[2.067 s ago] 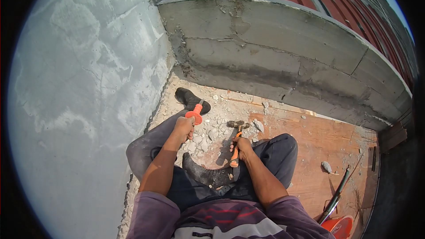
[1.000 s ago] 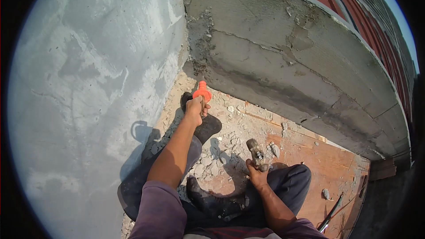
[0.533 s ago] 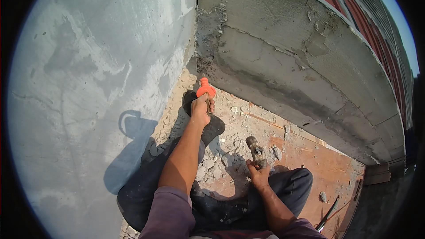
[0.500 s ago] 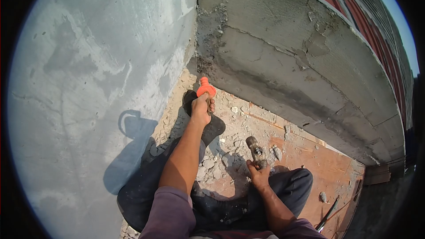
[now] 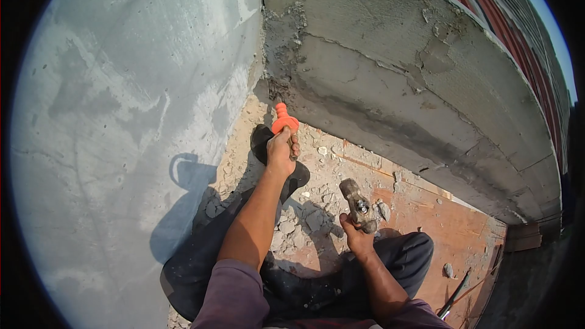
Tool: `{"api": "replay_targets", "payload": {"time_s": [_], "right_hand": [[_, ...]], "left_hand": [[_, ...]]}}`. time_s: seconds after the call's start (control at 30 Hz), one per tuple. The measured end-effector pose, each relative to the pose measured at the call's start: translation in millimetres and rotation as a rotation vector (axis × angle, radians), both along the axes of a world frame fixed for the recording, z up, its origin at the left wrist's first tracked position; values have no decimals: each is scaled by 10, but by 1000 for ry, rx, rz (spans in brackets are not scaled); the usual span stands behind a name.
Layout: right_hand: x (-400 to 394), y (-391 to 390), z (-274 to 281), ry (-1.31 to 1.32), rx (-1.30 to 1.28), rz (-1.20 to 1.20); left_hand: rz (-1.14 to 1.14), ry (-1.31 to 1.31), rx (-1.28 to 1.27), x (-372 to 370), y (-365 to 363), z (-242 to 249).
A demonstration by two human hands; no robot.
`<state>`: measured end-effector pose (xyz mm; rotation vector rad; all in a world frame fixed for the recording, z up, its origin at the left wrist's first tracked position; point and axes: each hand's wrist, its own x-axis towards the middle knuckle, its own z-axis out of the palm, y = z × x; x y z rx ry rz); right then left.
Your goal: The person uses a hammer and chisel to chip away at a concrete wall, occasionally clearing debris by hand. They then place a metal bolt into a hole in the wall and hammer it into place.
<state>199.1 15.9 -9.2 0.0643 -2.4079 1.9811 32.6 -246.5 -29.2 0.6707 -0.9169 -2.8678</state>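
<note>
A chisel with an orange hand guard is gripped in my left hand, fingers wrapped round its shank. It points away from me, toward the foot of the corner where the walls meet; its tip cannot be made out clearly. My right hand is closed around the handle of a hammer, whose worn metal head is held up above the rubble, apart from the chisel. Most of the handle is hidden by the hand and foreshortening. Below both hands lies broken rubble.
A smooth grey wall rises on the left, a low rough concrete wall ahead and right. My dark-trousered legs are folded on a reddish board floor. A dark rod-like tool lies at lower right.
The hammer has come up slightly and its head looks larger, closer to the camera. My left hand keeps the chisel at nearly the same spot. The view has shifted a little.
</note>
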Motion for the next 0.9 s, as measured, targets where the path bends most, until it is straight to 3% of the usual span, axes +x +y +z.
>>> {"api": "replay_targets", "payload": {"time_s": [0.03, 0.1, 0.2, 0.33, 0.57, 0.67, 0.77, 0.9], "right_hand": [[0, 69, -200, 84, 98, -22], [-11, 11, -40, 102, 170, 6], [25, -44, 238, -28, 105, 117], [75, 8, 27, 131, 183, 137], [66, -76, 200, 190, 219, 237], [-39, -156, 416, 391, 266, 302], [-204, -446, 829, 778, 242, 318], [-539, -694, 865, 1009, 512, 329]], "left_hand": [[8, 4, -3, 41, 11, 14], [6, 11, -6, 82, 25, 61], [-5, 28, -15, 113, 45, 87], [1, 41, -23, 120, 69, 123], [-42, 95, -46, 160, 9, 161], [-49, 125, 24, 107, -115, 188], [-69, 133, 79, 111, -231, 234], [-124, 164, 83, 89, -325, 155]]}}
